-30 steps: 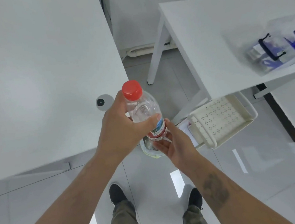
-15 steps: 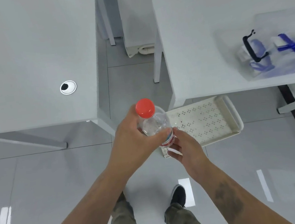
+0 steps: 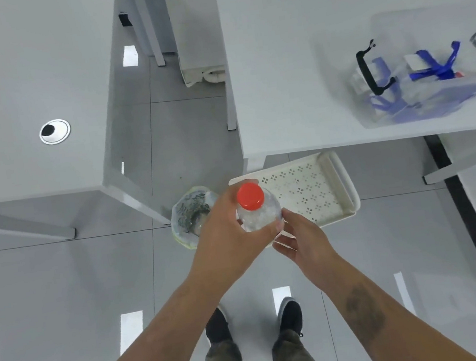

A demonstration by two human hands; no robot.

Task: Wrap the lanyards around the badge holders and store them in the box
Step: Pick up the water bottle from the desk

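Note:
My left hand (image 3: 226, 241) is wrapped around a clear plastic water bottle (image 3: 260, 215) with a red cap, held upright over the floor. My right hand (image 3: 301, 238) touches the bottle's lower side with spread fingers. Far off on the white table (image 3: 294, 83) at the right stands a clear plastic box (image 3: 431, 108) with a black handle. Inside it lie badge holders with blue lanyards (image 3: 438, 65), blurred.
A cream perforated tray (image 3: 315, 188) lies on the grey floor under the right table's edge. A bag-lined waste bin (image 3: 190, 213) stands left of the bottle. A grey desk (image 3: 26, 101) with a cable grommet fills the left. My shoes show below.
The view has tilted further down and shifted left. The bottle and both hands have sunk toward the floor, now over the tray's left end. The waste bin has come out from behind my hand.

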